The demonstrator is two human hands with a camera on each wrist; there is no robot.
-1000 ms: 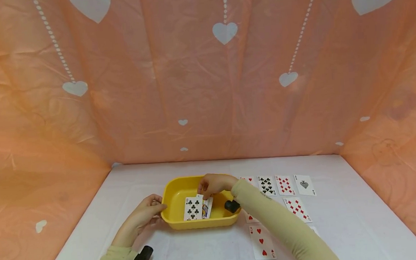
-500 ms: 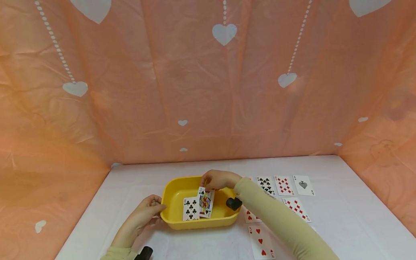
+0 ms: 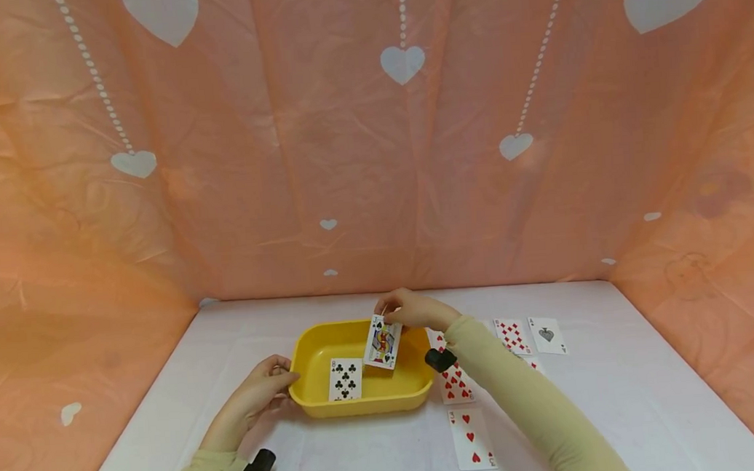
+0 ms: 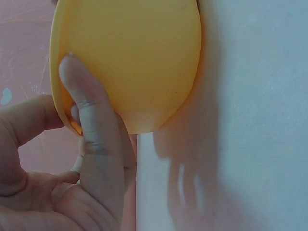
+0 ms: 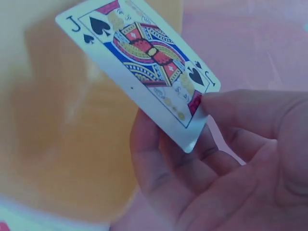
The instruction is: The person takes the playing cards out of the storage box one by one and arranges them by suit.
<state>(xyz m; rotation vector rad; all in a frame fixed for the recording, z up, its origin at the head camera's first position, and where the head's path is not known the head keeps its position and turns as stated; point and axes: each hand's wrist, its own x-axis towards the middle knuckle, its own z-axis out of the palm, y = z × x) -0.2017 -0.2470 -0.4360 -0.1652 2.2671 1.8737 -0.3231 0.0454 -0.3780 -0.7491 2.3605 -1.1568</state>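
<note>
Nearest, the left hand (image 3: 257, 393) grips the left rim of the yellow rectangular plastic tub (image 3: 312, 342), thumb and fingers curled round its edge. Inside the tub one eight-of-clubs paper card (image 3: 345, 378) lies flat, long axis running away from the person. Just above the tub's far right corner, the right hand (image 3: 415, 309) pinches one jack-of-spades paper card (image 3: 383, 341) by its top corner; the card hangs below the fingertips, tilted. Farther right, at least five red and black face-up cards (image 3: 514, 335) lie on the white table (image 3: 624, 393).
</note>
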